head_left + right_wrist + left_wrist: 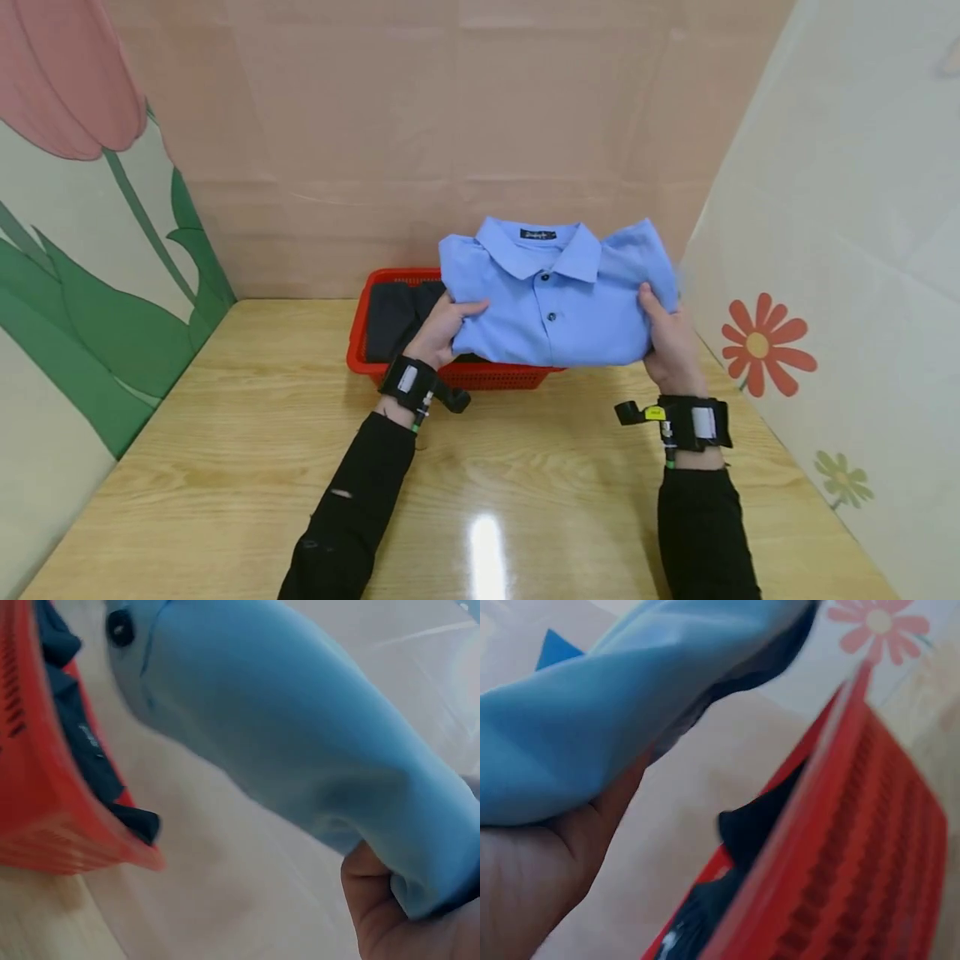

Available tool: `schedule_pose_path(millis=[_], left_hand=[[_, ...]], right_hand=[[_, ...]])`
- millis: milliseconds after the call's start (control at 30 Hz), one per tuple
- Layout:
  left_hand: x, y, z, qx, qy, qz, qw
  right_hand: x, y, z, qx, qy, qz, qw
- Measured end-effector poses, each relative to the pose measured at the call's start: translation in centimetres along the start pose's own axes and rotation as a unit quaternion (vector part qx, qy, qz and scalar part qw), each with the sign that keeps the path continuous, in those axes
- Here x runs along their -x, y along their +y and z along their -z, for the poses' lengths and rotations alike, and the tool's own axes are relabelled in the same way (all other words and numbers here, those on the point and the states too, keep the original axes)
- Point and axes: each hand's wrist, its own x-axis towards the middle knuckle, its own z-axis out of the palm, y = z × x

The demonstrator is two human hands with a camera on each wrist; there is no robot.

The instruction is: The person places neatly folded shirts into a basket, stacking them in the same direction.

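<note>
A folded light-blue shirt (570, 308) with a collar, dark buttons and a black neck label is held up between both hands, its front facing me. My left hand (442, 327) grips its left end, thumb lying on the front. At the other end my right hand (670, 342) pinches the fabric, thumb in front and fingers behind. Below and behind the shirt stands a red plastic basket (480, 379) with dark folded clothing (393, 321) inside. Both wrist views show the shirt (577, 735) raised above the basket's rim, and the right fingers (367, 877) curled into the fabric.
The basket stands on a light wooden table (247, 467), near its back edge against a pinkish-beige backdrop (450, 108). Side panels with a painted tulip (71, 75) and a red flower (768, 344) flank the table. Each wrist wears a black camera strap (408, 383).
</note>
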Motion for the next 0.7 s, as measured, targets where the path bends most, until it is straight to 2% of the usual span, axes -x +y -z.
schedule_pose_path(millis=[167, 433, 500, 700], left_hand=[[0.6, 1.2, 1.9, -0.036, 0.023, -0.004, 0.9991], [1.1, 2.2, 3.8, -0.062, 0.032, -0.005, 0.9975], [1.4, 2.5, 4.1, -0.071, 0.039, -0.006, 0.9967], [2.2, 3.0, 5.2, -0.1, 0.053, -0.021, 0.9934]], right_hand=[[-0.4, 1.4, -1.0, 0.031, -0.076, -0.01, 0.9966], [-0.5, 2.5, -1.7, 0.078, -0.173, -0.015, 0.9817], [-0.4, 2.7, -2.0, 0.091, -0.184, -0.014, 0.9786], [-0.4, 3.5, -2.7, 0.151, -0.168, -0.005, 0.9741]])
